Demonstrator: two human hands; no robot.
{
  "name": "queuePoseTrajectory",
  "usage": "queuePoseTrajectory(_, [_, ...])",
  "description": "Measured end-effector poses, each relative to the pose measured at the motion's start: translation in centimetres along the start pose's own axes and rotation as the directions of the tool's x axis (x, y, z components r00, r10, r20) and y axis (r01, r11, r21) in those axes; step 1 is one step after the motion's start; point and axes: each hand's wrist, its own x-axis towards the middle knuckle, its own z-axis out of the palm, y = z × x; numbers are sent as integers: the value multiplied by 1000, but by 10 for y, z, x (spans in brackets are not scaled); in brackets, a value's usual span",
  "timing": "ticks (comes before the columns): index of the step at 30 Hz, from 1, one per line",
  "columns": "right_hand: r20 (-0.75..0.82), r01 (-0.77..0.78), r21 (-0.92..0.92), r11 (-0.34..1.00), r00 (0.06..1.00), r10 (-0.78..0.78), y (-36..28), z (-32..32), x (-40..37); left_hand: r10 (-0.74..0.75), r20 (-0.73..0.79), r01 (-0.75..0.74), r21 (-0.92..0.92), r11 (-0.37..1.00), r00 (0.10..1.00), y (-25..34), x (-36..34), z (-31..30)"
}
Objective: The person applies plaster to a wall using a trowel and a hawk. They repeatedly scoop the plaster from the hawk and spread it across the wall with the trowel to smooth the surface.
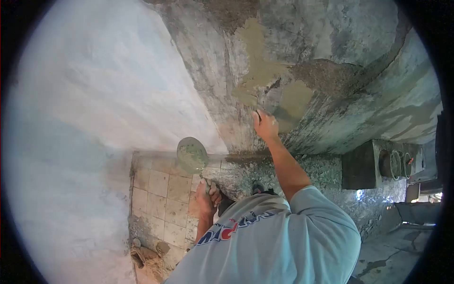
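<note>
My left hand (206, 198) is closed around the thin handle of a round mortar pan (192, 156), held out low near the wall corner. Grey-green wet mortar coats the pan's face. Higher up, my right hand (266, 126) grips a small trowel by its dark handle (258, 116). Its blade is hard to make out against the wall. Around that hand, the rough grey wall (208, 61) carries fresh mortar patches (262, 66), one above and another mortar patch (295, 102) just to the right.
A smooth whitish wall (109, 75) meets the rough wall at the left. Below are dirty floor tiles (165, 203) and rubble (321, 175) along the wall base. A box-like block (359, 165) with buckets (390, 164) stands right. A brownish heap (151, 260) lies lower left.
</note>
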Motion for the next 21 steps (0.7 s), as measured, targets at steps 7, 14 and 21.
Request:
queuePoseTrajectory(7, [79,-123,-89,988,988,130,28,-2,-37,-5,-9,5,-14,1000,1000,-3,-11,-9])
queuePoseTrajectory(14, [-19,81,45,996,997,-80,-8,2,-8,-34,12,35,-67,997,999,-5,-4,-6])
queuePoseTrajectory(21, [103,-74,-34,997,992,77,24,16,-33,-17,-17,16,-21,1000,1000,-1,-6,4])
